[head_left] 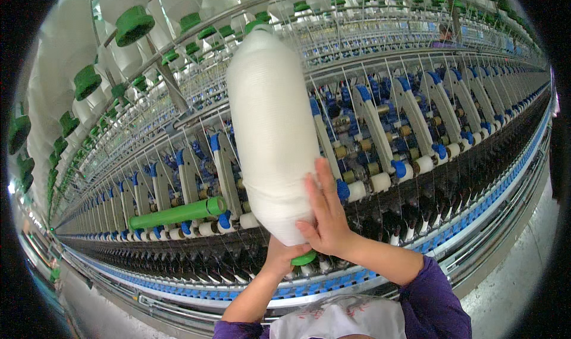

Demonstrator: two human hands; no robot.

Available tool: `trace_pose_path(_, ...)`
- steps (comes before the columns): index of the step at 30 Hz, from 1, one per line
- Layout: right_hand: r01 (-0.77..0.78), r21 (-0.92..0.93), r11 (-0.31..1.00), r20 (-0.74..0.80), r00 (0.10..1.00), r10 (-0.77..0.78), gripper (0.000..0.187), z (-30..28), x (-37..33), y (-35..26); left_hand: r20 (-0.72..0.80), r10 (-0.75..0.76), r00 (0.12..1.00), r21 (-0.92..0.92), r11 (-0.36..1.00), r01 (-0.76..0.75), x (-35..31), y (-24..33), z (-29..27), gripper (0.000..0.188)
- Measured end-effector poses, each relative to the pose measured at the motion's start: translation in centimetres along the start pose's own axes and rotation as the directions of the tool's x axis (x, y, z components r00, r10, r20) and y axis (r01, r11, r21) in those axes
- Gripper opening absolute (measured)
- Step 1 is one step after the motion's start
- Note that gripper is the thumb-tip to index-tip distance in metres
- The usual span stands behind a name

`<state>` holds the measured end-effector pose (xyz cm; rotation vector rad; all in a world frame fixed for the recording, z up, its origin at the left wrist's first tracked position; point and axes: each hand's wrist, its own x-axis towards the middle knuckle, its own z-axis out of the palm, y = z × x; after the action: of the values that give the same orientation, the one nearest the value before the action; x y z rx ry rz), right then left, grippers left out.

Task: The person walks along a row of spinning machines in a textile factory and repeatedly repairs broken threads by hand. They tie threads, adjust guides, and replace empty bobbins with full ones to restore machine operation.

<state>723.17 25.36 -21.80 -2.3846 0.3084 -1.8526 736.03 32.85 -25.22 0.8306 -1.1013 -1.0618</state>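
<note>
A large roving bobbin [273,125], wound thick with white fibre, stands tilted slightly left in front of me. Its green core end [304,258] pokes out underneath. My left hand [282,257] is closed around this lower end, its fingers partly hidden behind the bobbin. Against the lower right side of the winding lies my right hand [327,220], palm to the fibre, fingers stretched upward and thumb apart. A bare green tube [177,214] rests on the spinning frame to the left of the bobbin.
The long spinning frame has grey arms with blue caps [410,113] and white rollers. Below them run dark spindles and a blue rail [380,282]. More white bobbins with green ends [133,26] hang overhead at the left. Another person [443,35] is far back.
</note>
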Motion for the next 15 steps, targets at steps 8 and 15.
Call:
trace_pose_path(8, 0.647, 0.069, 0.760, 0.300, 0.713, -0.634, 0.040, -2.5, 8.2, 0.6, -0.167, -0.045, 0.985, -0.223, 0.975, 0.007, 6.4, 6.0, 0.8, 0.059)
trace_pose_path(15, 0.570, 0.036, 0.821, 0.635, 0.622, -0.459, 0.017, -3.0, 10.8, 9.3, 0.010, 0.234, 0.972, 0.162, 0.959, -0.233, 16.1, 10.6, 0.6, 0.048)
